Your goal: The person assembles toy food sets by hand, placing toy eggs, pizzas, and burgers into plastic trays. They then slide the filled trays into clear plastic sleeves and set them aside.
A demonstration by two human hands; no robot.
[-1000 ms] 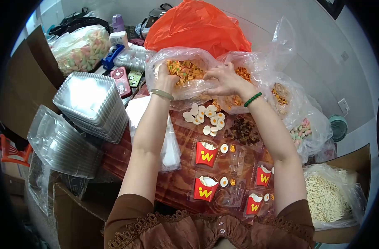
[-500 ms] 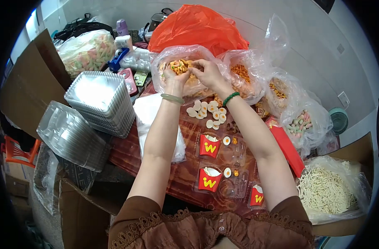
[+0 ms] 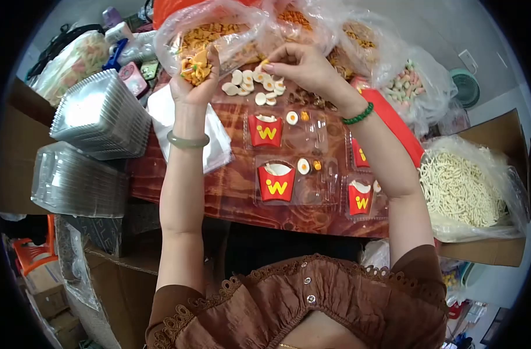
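My left hand (image 3: 188,96), a pale bangle on its wrist, cups a heap of small yellow-orange pieces (image 3: 195,67) beside an opened plastic bag of similar pieces (image 3: 213,35). Thumb and fingertips of my right hand (image 3: 306,70) pinch a small yellow piece (image 3: 265,62) above scattered white discs with orange centres (image 3: 259,75). Nearer me, clear plastic trays (image 3: 329,174) hold red fries-box shapes with a yellow W (image 3: 276,181), small fried-egg shapes (image 3: 303,166) and small orange figures (image 3: 318,165). More red box shapes (image 3: 360,198) lie to the right, partly behind my right forearm.
Stacked clear containers (image 3: 100,113) stand at the left, beside white plastic sheets (image 3: 210,136). Along the back and right are bags of small pieces (image 3: 408,81), a long red strip (image 3: 393,119) and a carton of cream-coloured sticks (image 3: 463,186). Small brown pieces (image 3: 309,99) lie mid-table.
My hands, together over the bag before, have come apart. The left keeps its handful; the right has moved rightward over the discs with a yellow piece. The view has tilted down.
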